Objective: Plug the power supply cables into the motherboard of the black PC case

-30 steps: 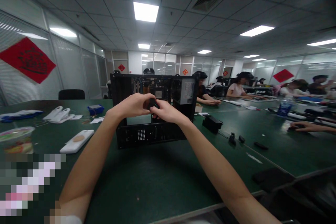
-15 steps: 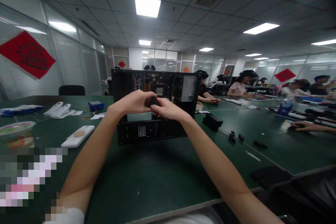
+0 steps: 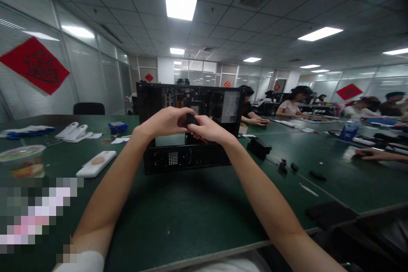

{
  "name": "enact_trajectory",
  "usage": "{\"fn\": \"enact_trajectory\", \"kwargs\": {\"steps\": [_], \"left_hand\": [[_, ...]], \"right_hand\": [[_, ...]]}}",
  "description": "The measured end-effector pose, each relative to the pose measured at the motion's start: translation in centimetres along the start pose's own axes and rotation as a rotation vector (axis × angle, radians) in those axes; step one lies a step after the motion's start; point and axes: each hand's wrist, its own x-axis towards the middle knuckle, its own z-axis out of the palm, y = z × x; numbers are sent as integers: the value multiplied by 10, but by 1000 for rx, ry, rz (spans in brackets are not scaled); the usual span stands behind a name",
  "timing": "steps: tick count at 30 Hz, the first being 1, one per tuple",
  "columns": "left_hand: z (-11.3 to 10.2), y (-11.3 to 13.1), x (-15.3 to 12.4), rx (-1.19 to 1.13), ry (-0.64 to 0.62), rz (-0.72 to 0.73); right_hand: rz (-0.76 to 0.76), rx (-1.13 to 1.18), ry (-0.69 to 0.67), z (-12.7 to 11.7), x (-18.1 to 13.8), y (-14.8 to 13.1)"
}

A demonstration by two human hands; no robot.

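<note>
- Green bench (image 3: pixel 178 221): an open black computer case (image 3: pixel 164 162) stands back from the near edge.
- Held before the case, a small black part (image 3: pixel 190 119) probably handles light and stiff; thin wires (image 3: pixel 204 139) beside it look delicate, so grip its sides.
- Left hand (image 3: pixel 165 121) curls narrowly around it; right hand (image 3: pixel 210 128) pinches it, exact contact hidden.

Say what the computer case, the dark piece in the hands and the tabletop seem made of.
Computer case: probably metal, painted matte black; thin straight edges and a punched grid of holes suggest it.
Dark piece: perhaps plastic, judging by its dark, low-gloss look; it is partly hidden, so unsure.
Tabletop: smooth green surface with a soft sheen, maybe laminate or a rubbery mat.
</note>
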Motion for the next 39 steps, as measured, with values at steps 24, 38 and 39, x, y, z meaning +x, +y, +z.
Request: {"fn": "enact_trajectory", "kwargs": {"steps": [24,38,39], "left_hand": [[68,-20,18,307,317,-29],[104,-40,22,57,200,-256],[108,-41,23,39,195,-257]], "right_hand": [[24,305,356,-9,32,77],[-215,-828,454,-2,20,102],[-148,-846,463,-3,20,105]]}}
